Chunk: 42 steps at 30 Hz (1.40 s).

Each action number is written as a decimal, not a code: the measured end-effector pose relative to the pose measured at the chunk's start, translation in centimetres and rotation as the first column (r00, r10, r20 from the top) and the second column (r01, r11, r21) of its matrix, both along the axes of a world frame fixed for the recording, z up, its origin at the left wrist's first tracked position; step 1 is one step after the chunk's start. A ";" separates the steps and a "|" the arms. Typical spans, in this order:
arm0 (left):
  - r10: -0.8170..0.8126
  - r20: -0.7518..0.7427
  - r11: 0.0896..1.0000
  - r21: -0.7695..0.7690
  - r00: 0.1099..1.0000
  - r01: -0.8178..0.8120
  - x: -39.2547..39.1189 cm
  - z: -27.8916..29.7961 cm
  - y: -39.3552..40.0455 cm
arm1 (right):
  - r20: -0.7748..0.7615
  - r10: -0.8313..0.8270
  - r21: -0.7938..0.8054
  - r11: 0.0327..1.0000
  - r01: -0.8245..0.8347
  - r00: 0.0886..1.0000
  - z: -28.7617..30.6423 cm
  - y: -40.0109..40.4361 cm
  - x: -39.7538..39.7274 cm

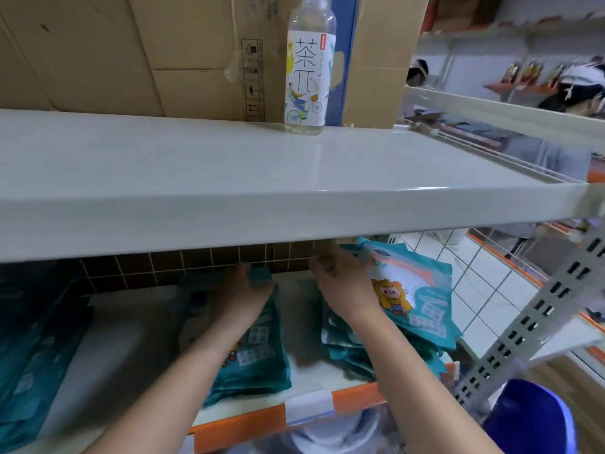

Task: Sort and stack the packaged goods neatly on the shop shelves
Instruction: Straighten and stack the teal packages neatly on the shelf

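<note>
Far-left packets: a teal heap well left of both hands, blurred and in shadow on the lower shelf.
Left hand: fingers curled over the top edge of the middle pack, which lies flat under the palm.
Right hand: fingers bent, pinching the upper edge of the cartoon pack atop the right stack.
Doing it well: judged best to square each top edge against the tiled back wall, then lower the tilted pack flush, corners matching.
Risk: slippery film may slide forward.
</note>
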<state>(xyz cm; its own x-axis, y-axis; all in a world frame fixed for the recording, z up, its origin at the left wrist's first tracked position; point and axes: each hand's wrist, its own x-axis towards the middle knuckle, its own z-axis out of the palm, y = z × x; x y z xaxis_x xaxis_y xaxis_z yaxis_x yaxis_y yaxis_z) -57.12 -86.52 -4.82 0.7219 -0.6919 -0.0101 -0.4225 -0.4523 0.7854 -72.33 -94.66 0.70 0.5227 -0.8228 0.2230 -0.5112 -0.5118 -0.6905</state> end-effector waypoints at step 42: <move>-0.224 -0.455 0.974 -0.137 0.862 0.181 -10.7 2.1 -9.1 | -0.329 -0.309 0.285 0.869 0.405 0.893 -4.2 -10.1 -12.9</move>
<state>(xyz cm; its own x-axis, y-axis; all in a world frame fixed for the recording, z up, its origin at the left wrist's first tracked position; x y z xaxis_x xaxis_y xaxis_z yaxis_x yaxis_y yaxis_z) -67.83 -95.60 -2.71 0.4924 -0.8359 -0.2426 -0.0732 -0.3175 0.9454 -85.22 -104.77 -3.50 0.1772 -0.9625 -0.2053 -0.8002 -0.0194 -0.5995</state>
